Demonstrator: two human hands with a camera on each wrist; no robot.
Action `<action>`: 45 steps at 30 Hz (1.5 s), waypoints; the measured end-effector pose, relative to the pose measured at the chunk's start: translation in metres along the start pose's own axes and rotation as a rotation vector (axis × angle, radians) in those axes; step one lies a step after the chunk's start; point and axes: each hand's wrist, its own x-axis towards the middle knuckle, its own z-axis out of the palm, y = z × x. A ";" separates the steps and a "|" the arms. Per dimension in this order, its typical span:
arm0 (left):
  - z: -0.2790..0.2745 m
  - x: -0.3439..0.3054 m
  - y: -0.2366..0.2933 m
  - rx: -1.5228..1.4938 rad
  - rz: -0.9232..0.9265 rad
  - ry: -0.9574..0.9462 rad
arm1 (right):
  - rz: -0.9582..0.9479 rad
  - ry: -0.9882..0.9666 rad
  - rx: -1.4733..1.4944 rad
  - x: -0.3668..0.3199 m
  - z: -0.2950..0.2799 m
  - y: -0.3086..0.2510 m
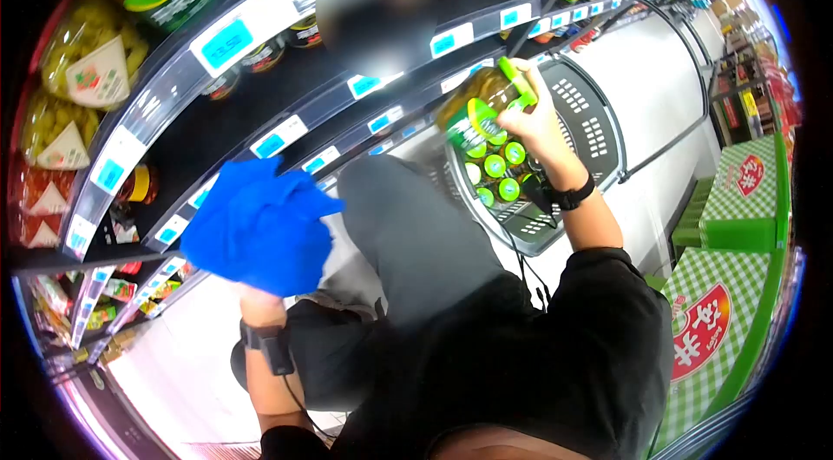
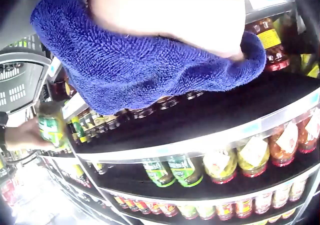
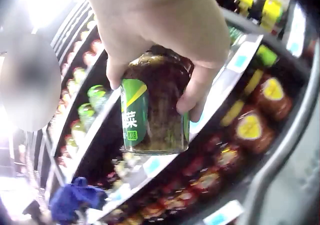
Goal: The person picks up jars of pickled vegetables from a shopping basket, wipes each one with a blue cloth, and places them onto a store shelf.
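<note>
My right hand (image 1: pixel 545 132) grips a glass jar (image 1: pixel 468 120) by its green-lidded end, above a grey shopping basket (image 1: pixel 618 143). In the right wrist view the jar (image 3: pixel 160 120) has a green label with white characters and dark contents; fingers and thumb are round its upper part. Several jars with green lids (image 1: pixel 495 167) stand in the basket below. On the other side, my left hand (image 2: pixel 170 10) holds a bunched blue towel (image 1: pixel 256 226) in front of the shelves. The cloth hides most of its fingers.
Shelves (image 1: pixel 278 134) with price tags and rows of jars curve along the left and front. Green checked boxes (image 1: pixel 720 304) stand at the right. The basket's long handle (image 1: pixel 668 147) reaches over the pale floor, and a cable (image 1: pixel 523 269) hangs beside the basket.
</note>
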 end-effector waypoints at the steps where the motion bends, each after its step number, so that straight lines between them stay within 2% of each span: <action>1: 0.011 0.000 0.007 0.146 0.108 -0.049 | 0.019 -0.065 0.106 0.000 0.030 -0.017; 4: 0.039 0.001 0.027 0.547 0.437 -0.119 | 0.022 -0.248 0.250 0.001 0.111 -0.038; 5: 0.045 0.001 0.029 0.628 0.506 -0.115 | -0.070 -0.292 0.117 0.003 0.134 -0.040; 6: 0.050 0.001 0.028 0.649 0.531 -0.093 | -0.044 -0.308 0.079 0.000 0.160 -0.046; 8: 0.049 -0.003 0.019 0.397 0.475 -0.007 | -0.142 -0.329 -0.062 -0.007 0.201 -0.046; 9: 0.044 -0.004 0.013 0.174 0.457 0.044 | -0.215 -0.313 -0.127 -0.009 0.218 -0.041; 10: 0.035 -0.004 0.014 0.139 0.373 0.041 | -0.210 -0.285 -0.111 -0.013 0.233 -0.037; 12: 0.018 -0.005 0.014 0.054 0.198 0.025 | -0.240 -0.381 -0.119 -0.014 0.244 -0.042; 14: 0.005 -0.002 0.012 0.121 0.214 0.025 | -0.295 -0.457 -0.156 -0.010 0.252 -0.047; 16: -0.005 -0.001 0.011 -0.011 0.100 0.019 | -0.351 -0.561 -0.166 -0.005 0.259 -0.051; 20: -0.016 0.000 0.000 -0.687 -0.408 -0.003 | -0.501 -0.844 -0.218 0.018 0.269 -0.056; 23: -0.045 0.007 -0.021 -1.205 -0.702 -0.567 | -0.523 -1.109 -0.213 0.035 0.275 -0.058; 24: -0.043 0.000 -0.012 -1.104 -0.731 -0.517 | -0.507 -1.193 -0.177 0.040 0.278 -0.058; 26: -0.026 -0.002 -0.017 -1.047 -0.639 -0.527 | -0.429 -1.316 -0.134 0.050 0.279 -0.059; 27: -0.017 -0.003 -0.021 -1.018 -0.593 -0.532 | -0.457 -1.339 -0.131 0.055 0.279 -0.062; 28: -0.012 -0.003 -0.024 -1.152 -0.617 -0.429 | -0.459 -1.274 -0.167 0.058 0.276 -0.065; 29: -0.008 -0.001 -0.025 -1.184 -0.554 -0.310 | -0.463 -1.205 -0.202 0.059 0.273 -0.067; 31: -0.004 0.005 -0.025 -1.531 -0.352 -0.376 | -0.475 -1.009 -0.288 0.049 0.270 -0.066; 34: -0.009 0.006 -0.009 -1.160 -0.239 -0.181 | -0.240 -0.736 -0.220 0.013 0.294 -0.042; 35: -0.009 0.005 -0.012 -1.203 -0.234 -0.163 | -0.244 -0.637 -0.260 0.007 0.303 -0.033; 37: -0.008 0.009 -0.018 -1.282 -0.211 -0.135 | -0.296 -0.568 -0.246 0.005 0.311 -0.025; 38: -0.006 0.009 -0.017 -1.180 -0.153 -0.032 | -0.261 -0.572 -0.215 0.009 0.314 -0.026; 40: -0.012 0.010 -0.033 -0.754 -0.040 0.053 | -0.169 -0.577 -0.159 0.012 0.314 -0.026; 41: -0.014 0.010 -0.038 -0.541 0.014 0.091 | -0.218 -0.588 -0.209 0.011 0.314 -0.028; 43: -0.017 0.010 -0.037 -0.888 -0.063 0.019 | -0.325 -0.605 -0.312 0.010 0.318 -0.036; 44: -0.024 0.011 -0.038 -1.086 -0.131 -0.101 | -0.448 -0.593 -0.402 0.006 0.321 -0.041; 45: -0.035 0.013 -0.039 -1.281 -0.197 -0.224 | -0.485 -0.659 -0.370 0.006 0.321 -0.041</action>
